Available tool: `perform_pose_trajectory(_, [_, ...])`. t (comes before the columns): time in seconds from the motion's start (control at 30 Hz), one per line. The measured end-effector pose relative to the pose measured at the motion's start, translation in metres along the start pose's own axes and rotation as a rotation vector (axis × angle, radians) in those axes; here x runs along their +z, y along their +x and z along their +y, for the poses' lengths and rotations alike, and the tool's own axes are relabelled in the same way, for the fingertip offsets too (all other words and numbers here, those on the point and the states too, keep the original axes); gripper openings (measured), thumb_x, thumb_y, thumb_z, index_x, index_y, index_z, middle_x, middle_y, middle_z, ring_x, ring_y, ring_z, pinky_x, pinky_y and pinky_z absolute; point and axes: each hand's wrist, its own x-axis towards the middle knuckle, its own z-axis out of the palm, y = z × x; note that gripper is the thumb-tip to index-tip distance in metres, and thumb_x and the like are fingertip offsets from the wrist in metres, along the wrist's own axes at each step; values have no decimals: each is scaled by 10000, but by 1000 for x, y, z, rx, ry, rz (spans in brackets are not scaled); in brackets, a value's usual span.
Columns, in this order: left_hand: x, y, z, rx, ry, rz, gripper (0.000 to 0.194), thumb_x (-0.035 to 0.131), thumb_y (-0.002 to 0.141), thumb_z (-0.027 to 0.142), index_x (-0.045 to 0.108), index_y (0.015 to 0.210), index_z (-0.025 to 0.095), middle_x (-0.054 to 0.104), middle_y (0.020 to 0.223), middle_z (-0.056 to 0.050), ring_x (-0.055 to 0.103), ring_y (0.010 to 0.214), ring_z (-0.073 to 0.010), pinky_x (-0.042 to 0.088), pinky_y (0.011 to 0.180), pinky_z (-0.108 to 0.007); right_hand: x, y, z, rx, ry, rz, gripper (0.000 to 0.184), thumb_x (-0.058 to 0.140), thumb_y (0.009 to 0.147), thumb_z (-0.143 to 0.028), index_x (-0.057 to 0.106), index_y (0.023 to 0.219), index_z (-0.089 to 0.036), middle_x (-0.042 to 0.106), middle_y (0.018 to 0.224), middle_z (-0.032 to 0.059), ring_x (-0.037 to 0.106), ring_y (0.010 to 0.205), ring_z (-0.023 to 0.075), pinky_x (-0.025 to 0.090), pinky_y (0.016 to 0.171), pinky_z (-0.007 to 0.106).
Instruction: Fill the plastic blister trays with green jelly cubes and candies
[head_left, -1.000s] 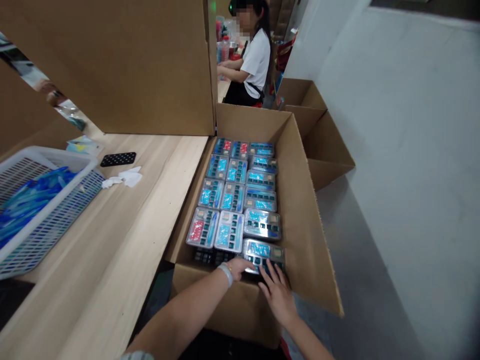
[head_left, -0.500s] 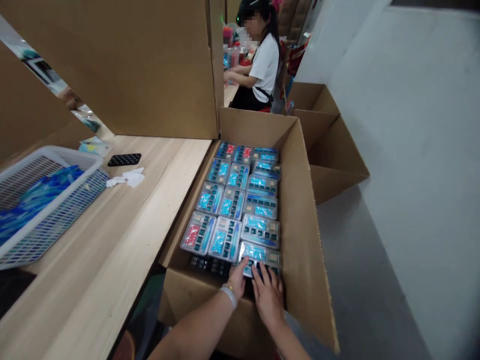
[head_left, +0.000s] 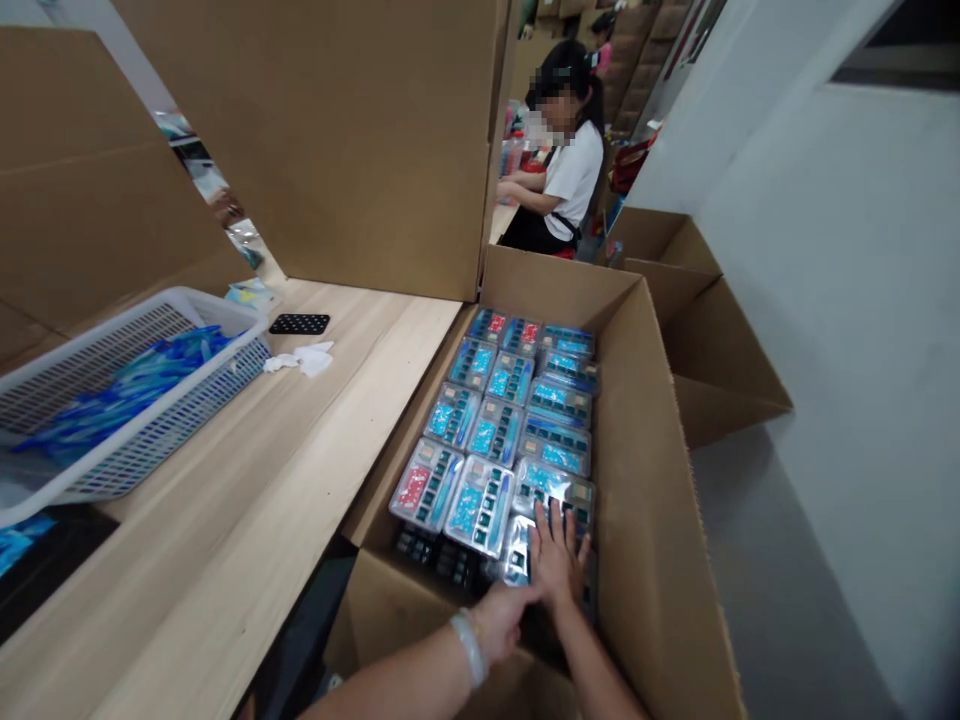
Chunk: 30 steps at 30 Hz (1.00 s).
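Note:
My right hand [head_left: 559, 562] lies with spread fingers on the nearest clear plastic case [head_left: 517, 552] in the right column of a cardboard box [head_left: 694, 540]. That case is partly hidden by the hand. My left hand [head_left: 504, 618], with a pale bangle at its wrist, is just in front, its fingers curled and its thumb by my right hand; I see nothing in it. Rows of similar clear cases fill the box, holding blue beads, dark squares and blue pens. A case with red beads [head_left: 426, 484] lies in the left column. Black items [head_left: 439, 557] show in the box's near part.
On the wooden table [head_left: 330, 430] stand a white basket [head_left: 187, 400] of blue pens, a black dotted slab [head_left: 300, 324] and crumpled white tissue [head_left: 304, 358]. A tall cardboard panel [head_left: 337, 150] rises behind. Another open box [head_left: 724, 350] and a seated person [head_left: 574, 170] are beyond.
My left hand has come off the nearest case and drawn back toward me. My right hand has spread its fingers flat over that case. The view has swung left.

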Motion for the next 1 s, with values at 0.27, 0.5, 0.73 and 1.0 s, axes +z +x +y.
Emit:
perform_pose_trajectory(0.27, [-63, 6, 100, 840, 1528, 532, 624, 419, 739, 557, 358, 1279, 249, 321, 1354, -92, 198, 1246, -345, 97, 992, -535, -8, 1, -7, 13, -43, -9, 438, 216, 880, -351, 322, 1296, -267, 228, 1402, 15, 115, 1285, 247, 89, 998, 527])
perform_pose_trajectory(0.5, [-98, 53, 96, 774, 1882, 522, 695, 338, 717, 648, 207, 1321, 329, 147, 1428, -39, 41, 1263, -410, 7, 934, -629, -1, 1, -9, 26, -64, -7, 433, 236, 875, -335, 314, 1297, -275, 210, 1407, 24, 86, 1290, 259, 43, 977, 583])
perform_pose_trajectory(0.73, [-104, 57, 95, 768, 1901, 495, 718, 326, 714, 658, 148, 1330, 334, 97, 1435, -39, -28, 1263, -417, -22, 926, -637, 1, 5, -9, 43, -47, -46, 443, 270, 864, -334, 304, 1302, -272, 197, 1411, 26, 66, 1294, 266, 25, 982, 580])
perform_pose_trajectory(1.0, [-95, 50, 99, 708, 1913, 479, 737, 347, 704, 659, 160, 1331, 319, 64, 1437, -53, -28, 1270, -405, -12, 931, -635, 0, 7, -7, 60, -75, -87, 450, 258, 863, -363, 267, 1309, -306, 161, 1420, -5, 91, 1294, 247, 38, 990, 563])
